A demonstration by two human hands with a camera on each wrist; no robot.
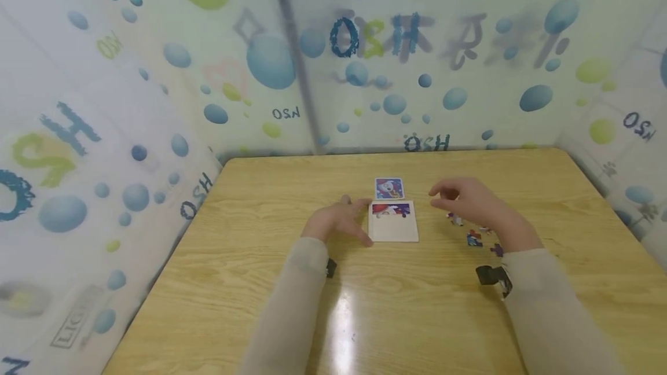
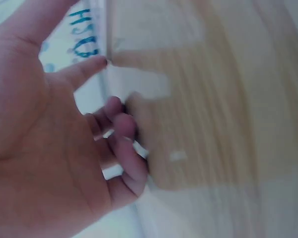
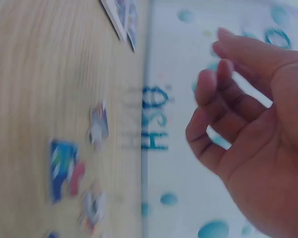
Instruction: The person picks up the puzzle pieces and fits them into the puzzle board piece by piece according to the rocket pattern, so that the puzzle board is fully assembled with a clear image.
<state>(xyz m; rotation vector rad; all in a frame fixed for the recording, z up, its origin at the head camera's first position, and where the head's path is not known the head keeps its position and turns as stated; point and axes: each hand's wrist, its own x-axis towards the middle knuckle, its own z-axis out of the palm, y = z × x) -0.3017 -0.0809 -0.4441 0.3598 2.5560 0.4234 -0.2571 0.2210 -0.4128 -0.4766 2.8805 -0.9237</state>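
Observation:
A white puzzle tray (image 1: 393, 229) lies on the table, its top strip filled with joined jigsaw pieces (image 1: 391, 210) in red, white and purple. Just behind it is a square picture card (image 1: 389, 188) with a white cartoon figure. My left hand (image 1: 337, 220) rests at the tray's left side, index finger by the upper corner and thumb by the lower one. In the left wrist view the other fingers of that hand (image 2: 54, 134) bend loosely. To the right of the tray, my right hand (image 1: 471, 201) hovers over the table, fingers loosely bent and nothing between them.
Several loose jigsaw pieces (image 1: 474, 238) lie below and beside the right hand; a blue and red piece (image 3: 63, 168) shows in the right wrist view. The wooden table (image 1: 250, 282) meets a wall covering (image 1: 448, 126) printed with bubbles at its back edge.

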